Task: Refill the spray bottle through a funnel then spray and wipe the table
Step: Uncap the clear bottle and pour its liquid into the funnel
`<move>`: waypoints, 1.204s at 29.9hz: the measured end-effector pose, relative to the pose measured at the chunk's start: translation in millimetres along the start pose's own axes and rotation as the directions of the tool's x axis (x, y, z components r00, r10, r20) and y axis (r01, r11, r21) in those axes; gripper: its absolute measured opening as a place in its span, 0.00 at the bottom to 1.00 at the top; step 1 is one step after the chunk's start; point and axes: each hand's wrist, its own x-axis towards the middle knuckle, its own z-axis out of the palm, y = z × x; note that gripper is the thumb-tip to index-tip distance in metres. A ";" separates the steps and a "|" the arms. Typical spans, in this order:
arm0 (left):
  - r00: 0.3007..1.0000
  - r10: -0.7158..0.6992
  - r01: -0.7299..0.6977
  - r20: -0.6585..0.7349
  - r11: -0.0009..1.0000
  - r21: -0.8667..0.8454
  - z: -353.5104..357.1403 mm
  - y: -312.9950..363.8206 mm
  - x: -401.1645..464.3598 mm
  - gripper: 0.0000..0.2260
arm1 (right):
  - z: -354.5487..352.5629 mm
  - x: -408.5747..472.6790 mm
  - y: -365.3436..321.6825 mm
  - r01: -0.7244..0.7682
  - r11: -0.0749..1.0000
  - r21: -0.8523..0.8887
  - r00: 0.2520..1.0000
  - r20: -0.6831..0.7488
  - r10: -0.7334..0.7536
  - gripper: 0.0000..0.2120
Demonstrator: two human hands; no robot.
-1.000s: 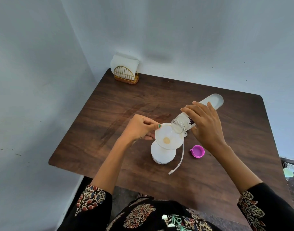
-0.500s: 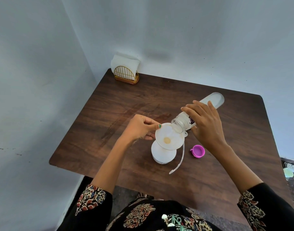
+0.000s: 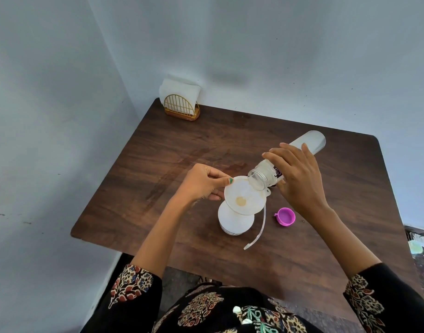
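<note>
A white spray bottle (image 3: 235, 222) stands uncapped near the middle of the dark wooden table (image 3: 158, 164). A white funnel (image 3: 244, 195) sits in its neck. My left hand (image 3: 203, 181) pinches the funnel's left rim. My right hand (image 3: 299, 179) holds a clear water bottle (image 3: 309, 140), tipped down to the left with its open mouth over the funnel's right edge. Beside the spray bottle's right a thin white dip tube (image 3: 259, 231) hangs down to the table; the spray head is hidden behind the funnel.
A pink bottle cap (image 3: 285, 217) lies on the table right of the spray bottle. A gold wire napkin holder (image 3: 181, 109) with white napkins stands in the far left corner against the wall. Walls close the table at the back and left.
The water bottle's base has risen slightly, so the bottle tilts a little steeper. Both hands and the funnel stay where they were.
</note>
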 end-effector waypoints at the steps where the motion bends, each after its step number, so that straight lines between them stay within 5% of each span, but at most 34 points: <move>1: 1.000 0.002 -0.002 0.001 1.000 0.000 -0.2 0.1 -0.1 0.04 | -0.1 0.0 0.4 0.000 1.000 0.000 1.000 -0.002 0.000 0.32; 36: 1.000 0.017 -0.016 -0.020 0.999 0.030 0.9 0.1 -0.4 0.04 | -4.0 -0.6 -0.5 0.018 1.000 -0.017 1.000 -0.025 -0.018 0.33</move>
